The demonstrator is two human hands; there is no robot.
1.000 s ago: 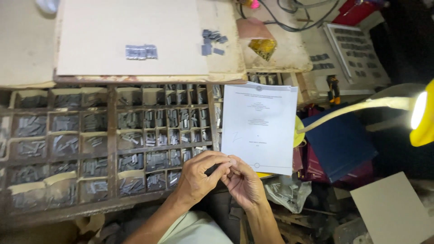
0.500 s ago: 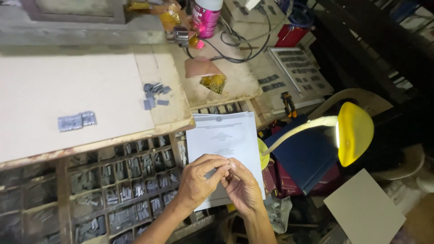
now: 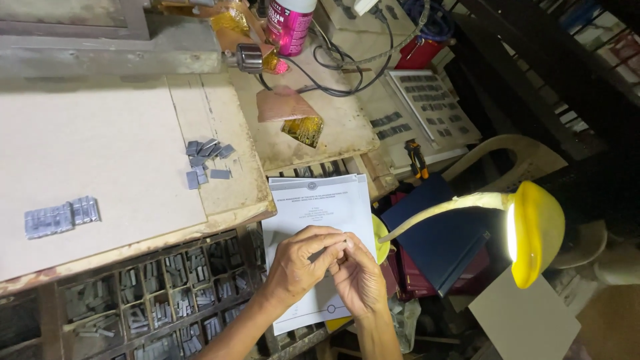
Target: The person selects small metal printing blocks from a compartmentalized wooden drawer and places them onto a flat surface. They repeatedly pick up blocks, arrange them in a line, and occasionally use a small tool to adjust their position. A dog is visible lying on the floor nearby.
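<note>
Hands meet above a printed sheet [image 3: 320, 213] propped on the right end of a type case [image 3: 160, 303]. The left hand [image 3: 303, 263] pinches a thin dark metal piece [image 3: 325, 251] between thumb and fingertips, and the right hand [image 3: 360, 280] closes its fingers against the same piece from the other side. Compartments of the case hold grey metal sorts. On the pale board [image 3: 100, 167] above lie a loose cluster of sorts [image 3: 205, 160] and, well apart, a lined-up block [image 3: 61, 217]. A lit yellow lamp [image 3: 533, 233] bends in from the right.
</note>
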